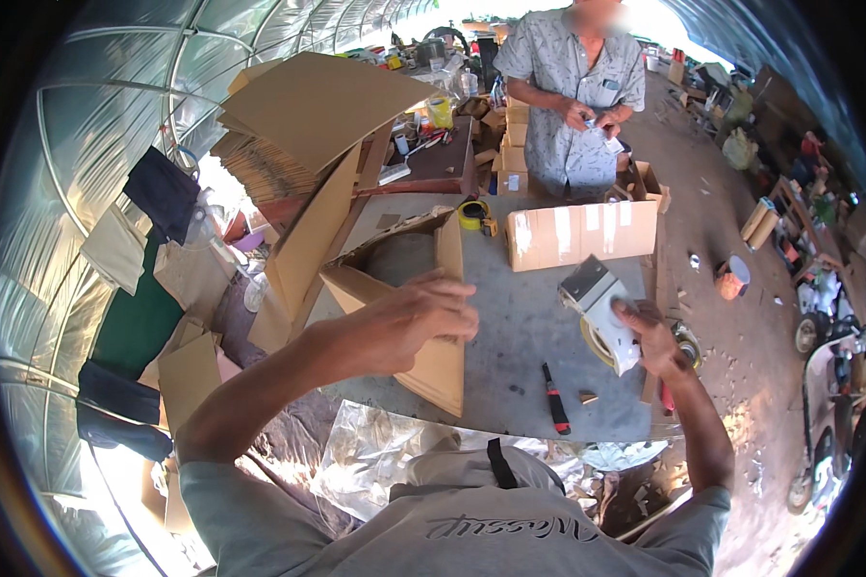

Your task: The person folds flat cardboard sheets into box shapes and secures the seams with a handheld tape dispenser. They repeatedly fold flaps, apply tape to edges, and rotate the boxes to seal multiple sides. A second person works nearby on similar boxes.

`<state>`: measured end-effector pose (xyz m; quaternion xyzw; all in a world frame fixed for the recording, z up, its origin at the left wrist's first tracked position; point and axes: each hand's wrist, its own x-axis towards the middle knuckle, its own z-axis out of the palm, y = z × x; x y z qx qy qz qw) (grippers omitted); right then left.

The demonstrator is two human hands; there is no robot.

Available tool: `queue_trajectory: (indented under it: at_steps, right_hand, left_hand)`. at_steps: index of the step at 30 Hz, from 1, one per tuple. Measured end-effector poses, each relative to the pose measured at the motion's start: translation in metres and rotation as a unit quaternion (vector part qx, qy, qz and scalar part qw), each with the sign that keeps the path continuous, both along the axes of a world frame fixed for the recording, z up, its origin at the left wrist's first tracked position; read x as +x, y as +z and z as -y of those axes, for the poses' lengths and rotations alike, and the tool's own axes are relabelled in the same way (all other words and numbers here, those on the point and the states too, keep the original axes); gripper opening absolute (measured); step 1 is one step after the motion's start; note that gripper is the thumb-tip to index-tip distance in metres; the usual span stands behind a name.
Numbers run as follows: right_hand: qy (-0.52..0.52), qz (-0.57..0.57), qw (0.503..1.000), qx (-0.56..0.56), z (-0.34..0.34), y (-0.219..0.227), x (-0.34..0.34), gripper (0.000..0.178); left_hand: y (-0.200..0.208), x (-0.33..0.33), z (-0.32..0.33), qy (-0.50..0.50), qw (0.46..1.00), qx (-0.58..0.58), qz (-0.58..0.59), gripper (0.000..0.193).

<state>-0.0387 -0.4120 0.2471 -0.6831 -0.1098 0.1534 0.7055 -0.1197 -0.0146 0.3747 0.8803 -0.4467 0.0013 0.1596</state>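
Head view, hidden: my left hand [423,313] covers the upper edge of the cardboard box [409,317], so I cannot see my fingertips behind the flap; the box's far side is lost behind its own raised flaps.
Head view, hard to make out: the tape dispenser [601,313] is blurred, and my right palm hides its handle; the roll shows only as a yellowish rim.
Left grip: fingers curled over the top edge of the box's near panel, thumb on my side, pinching the cardboard.
Right grip: my right hand [656,337] is clenched around the tape dispenser's handle, its grey and white body tilted up and toward the box.
Box relative to grip: directly under my left hand, standing open on the grey table [529,337], well left of my right hand.
Dispenser relative to grip: in my right hand, apart from the box, with bare table between.
Near my right hand: a red and black knife [554,397] lies on the table just below and left of it.
Beyond my hands: a second closed carton [582,234] sits at the table's far edge, and another person [575,87] stands behind it with both hands together at chest height.
Left of my left hand: stacked flat cardboard sheets [308,125].
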Motion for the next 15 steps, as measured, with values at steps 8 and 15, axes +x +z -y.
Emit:
queue_trajectory:
  at_steps: [8,15]
  right_hand:
    - [0.054,0.092,0.990,-0.087,-0.087,0.095,0.001,0.073]
    - [0.136,0.132,0.969,-0.156,-0.175,0.137,0.032,0.069]
  left_hand:
    - [0.005,-0.024,-0.068,0.026,0.982,-0.103,-0.156,0.028]
    - [0.000,0.013,-0.109,0.089,0.902,-0.397,-0.145,0.021]
